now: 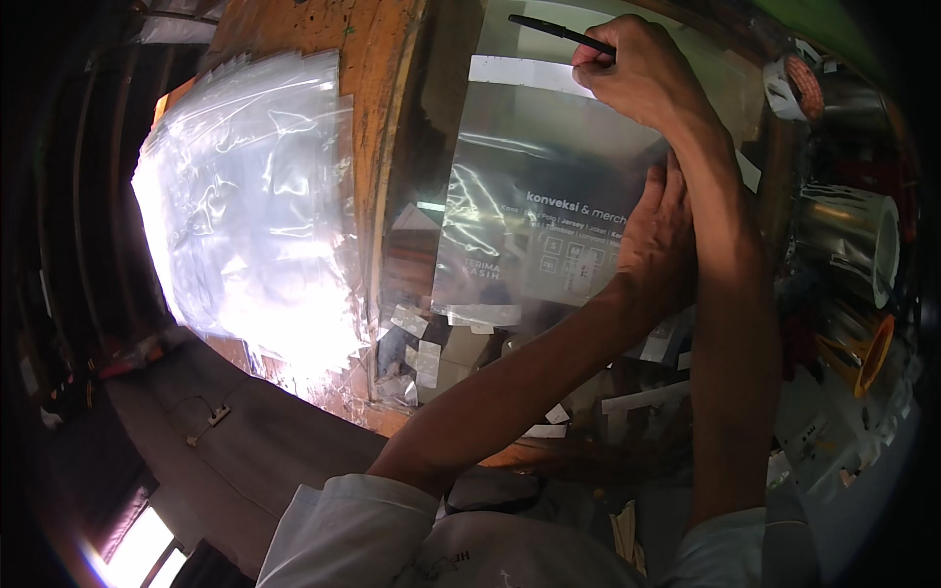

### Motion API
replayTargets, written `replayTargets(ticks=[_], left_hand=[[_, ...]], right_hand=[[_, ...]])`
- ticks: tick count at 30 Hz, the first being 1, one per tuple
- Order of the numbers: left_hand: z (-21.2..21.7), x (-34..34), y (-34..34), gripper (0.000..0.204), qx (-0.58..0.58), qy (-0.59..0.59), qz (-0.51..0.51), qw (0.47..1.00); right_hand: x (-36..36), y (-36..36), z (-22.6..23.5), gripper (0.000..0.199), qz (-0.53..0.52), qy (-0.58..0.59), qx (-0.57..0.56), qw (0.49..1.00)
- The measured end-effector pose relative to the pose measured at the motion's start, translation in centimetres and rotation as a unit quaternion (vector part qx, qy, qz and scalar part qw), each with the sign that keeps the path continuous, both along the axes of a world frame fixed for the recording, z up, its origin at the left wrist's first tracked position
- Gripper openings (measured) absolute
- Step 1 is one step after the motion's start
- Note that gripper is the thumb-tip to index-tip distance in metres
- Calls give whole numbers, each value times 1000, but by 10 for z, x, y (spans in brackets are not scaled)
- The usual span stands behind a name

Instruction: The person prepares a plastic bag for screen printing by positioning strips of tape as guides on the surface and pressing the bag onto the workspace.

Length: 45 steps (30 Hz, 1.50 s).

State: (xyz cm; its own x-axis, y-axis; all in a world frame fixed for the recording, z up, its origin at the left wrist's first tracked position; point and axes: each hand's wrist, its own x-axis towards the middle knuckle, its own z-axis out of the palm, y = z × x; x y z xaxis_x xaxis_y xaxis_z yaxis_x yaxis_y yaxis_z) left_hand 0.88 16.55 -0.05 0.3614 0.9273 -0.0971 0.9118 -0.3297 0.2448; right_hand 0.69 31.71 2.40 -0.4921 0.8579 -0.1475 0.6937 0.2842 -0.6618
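A clear plastic bag (490,211) with white printing lies flat in front of me. My left hand (659,220) rests flat on its right side, fingers stretched out and partly behind my right forearm. Farther up, my right hand (627,69) is closed around a black pen (549,28), whose slim end sticks out to the left. The fingertips of that hand are at the right end of a white strip (520,73) running across the bag's upper part. I cannot make out the pen's other end, hidden by the hand.
A stack of clear plastic bags (260,186) lies on the wooden surface (294,27) at left, washed out by glare. White paper scraps (428,363) lie near the bag's lower edge. Tape rolls (804,88) and a large clear roll (853,235) stand at right.
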Motion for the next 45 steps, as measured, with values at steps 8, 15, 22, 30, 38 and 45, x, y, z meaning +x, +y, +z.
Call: replayTargets(ticks=[8, 15, 22, 30, 38, 45], left_hand=[[0, 0, 1, 71, 4, 3, -6, 1000], [3, -1, 3, 71, -21, 2, -7, 1000], [3, -1, 2, 75, -37, 23, -21, 999], [-9, 1, -4, 78, -12, 28, -21, 999], [6, 0, 2, 77, 2, 39, -20, 999], [-13, 6, 6, 73, 80, -84, 71, 991]], right_hand=[[1, 0, 0, 17, -4, 7, -8, 1000], [0, -1, -1, 17, -10, 3, -6, 1000], [1, -1, -5, 18, -7, 9, 19, 1000], [-3, -4, 1, 17, -17, 8, -2, 1000], [12, -2, 3, 17, -20, 28, 2, 999], [113, -72, 84, 22, -260, -57, 114, 957]])
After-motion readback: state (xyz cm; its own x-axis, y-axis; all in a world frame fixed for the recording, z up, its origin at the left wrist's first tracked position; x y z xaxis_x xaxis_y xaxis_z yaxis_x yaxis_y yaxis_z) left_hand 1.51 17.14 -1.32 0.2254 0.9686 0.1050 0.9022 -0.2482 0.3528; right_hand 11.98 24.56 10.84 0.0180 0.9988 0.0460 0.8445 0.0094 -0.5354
